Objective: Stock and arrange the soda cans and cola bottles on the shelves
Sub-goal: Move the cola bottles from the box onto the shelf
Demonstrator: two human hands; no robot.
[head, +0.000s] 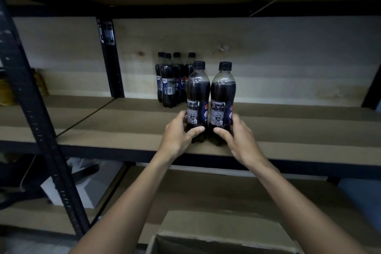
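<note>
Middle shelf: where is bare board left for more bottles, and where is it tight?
Widest free stretch: shelf board right of the right bottle, to the shelf's far end. Smaller patch: between the black upright and the back bottles, forward to the left hand. Crowded: the centre, where the left bottle stands close before the back bottles.

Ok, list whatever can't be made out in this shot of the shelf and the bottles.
All head view:
- Count of the back bottles: they overlap, and the left bottle covers one.
- Label text on the left bottle and right bottle: too small, blurred.
- The left hand and right hand: fingertips hidden behind the bottles they grip.
- Inside of the cardboard box: cut off by bottom edge.
- The items under the shelf, left: dark, blurred.
</note>
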